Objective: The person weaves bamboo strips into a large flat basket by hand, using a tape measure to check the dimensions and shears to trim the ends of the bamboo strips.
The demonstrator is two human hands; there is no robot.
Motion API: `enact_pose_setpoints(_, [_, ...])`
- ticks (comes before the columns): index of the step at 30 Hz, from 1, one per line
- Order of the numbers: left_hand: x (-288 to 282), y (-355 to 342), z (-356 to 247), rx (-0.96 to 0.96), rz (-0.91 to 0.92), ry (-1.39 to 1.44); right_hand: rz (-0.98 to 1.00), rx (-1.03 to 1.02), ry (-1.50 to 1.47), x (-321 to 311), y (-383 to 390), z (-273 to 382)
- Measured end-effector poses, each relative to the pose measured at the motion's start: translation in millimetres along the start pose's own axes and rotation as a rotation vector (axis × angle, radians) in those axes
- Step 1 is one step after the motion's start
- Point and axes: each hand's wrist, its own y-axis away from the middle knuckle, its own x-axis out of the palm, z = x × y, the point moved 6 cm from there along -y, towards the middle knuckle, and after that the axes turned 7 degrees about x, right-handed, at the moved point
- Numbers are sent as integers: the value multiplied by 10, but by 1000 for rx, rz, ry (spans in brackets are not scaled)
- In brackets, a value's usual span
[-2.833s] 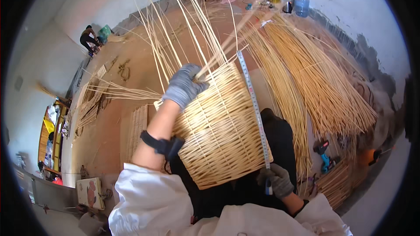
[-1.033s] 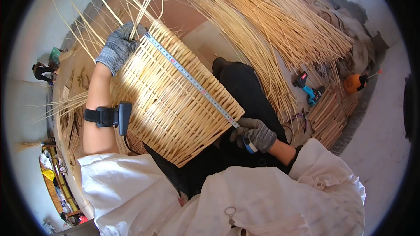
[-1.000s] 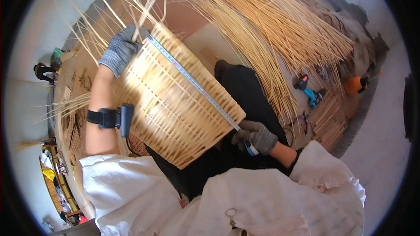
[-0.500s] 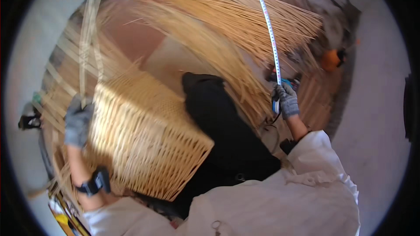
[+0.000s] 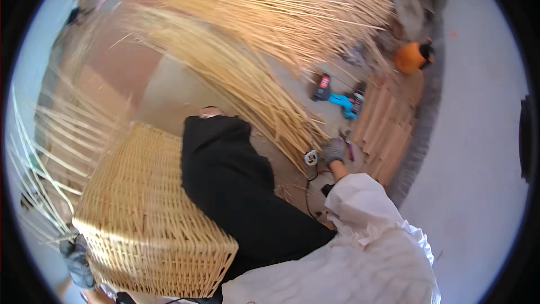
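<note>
A pale woven basket (image 5: 163, 208) rests against my legs, long loose strands (image 5: 34, 163) fanning out from its left side. My left hand (image 5: 77, 262), in a grey glove, is closed at the basket's lower left edge, its fingertips partly hidden. On the right, my gloved right hand (image 5: 333, 151) reaches down to the floor, with fingers too small and blurred to read. Just left of that hand lies a tape measure (image 5: 310, 158), its blade not showing. A small tool with a purple handle (image 5: 351, 152) lies at the hand's other side.
Long bundles of cane (image 5: 270, 8) spread across the far floor, and a looser bundle (image 5: 225, 62) runs toward my right hand. A blue-and-black power tool (image 5: 340, 100), stacked wooden slats (image 5: 388, 129) and an orange container (image 5: 409, 58) stand at the right, near the wall.
The extended tape blade no longer shows, and the tape measure has left my right hand, which moved lower. My left hand moved down along the basket, which has turned and shifted lower left.
</note>
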Motion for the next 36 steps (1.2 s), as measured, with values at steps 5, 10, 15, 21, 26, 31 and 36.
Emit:
enact_pose_setpoints(5, [67,-42,-407,-271,-106,66,-38,-54,235,-356,-526,291])
enact_pose_setpoints(10, [220,-186,-631,-494,-101,366,-152,-232,149,-645,-601,370])
enact_pose_setpoints(15, [316,-241,-665,-352,-95,450,-171,-480,-244,-1174,311,422])
enact_pose_setpoints(21, [320,-209,-638,-307,-181,366,271,-626,-496,-1273,2102,774])
enact_pose_setpoints(26, [317,-212,-647,-330,-131,204,636,-474,-416,-726,2502,910])
enact_pose_setpoints(31, [291,-215,-692,-304,-142,23,952,-136,-1113,-1349,2240,1424])
enact_pose_setpoints(36, [316,-204,-689,-290,-182,70,241,-1206,-429,-2859,3211,2887])
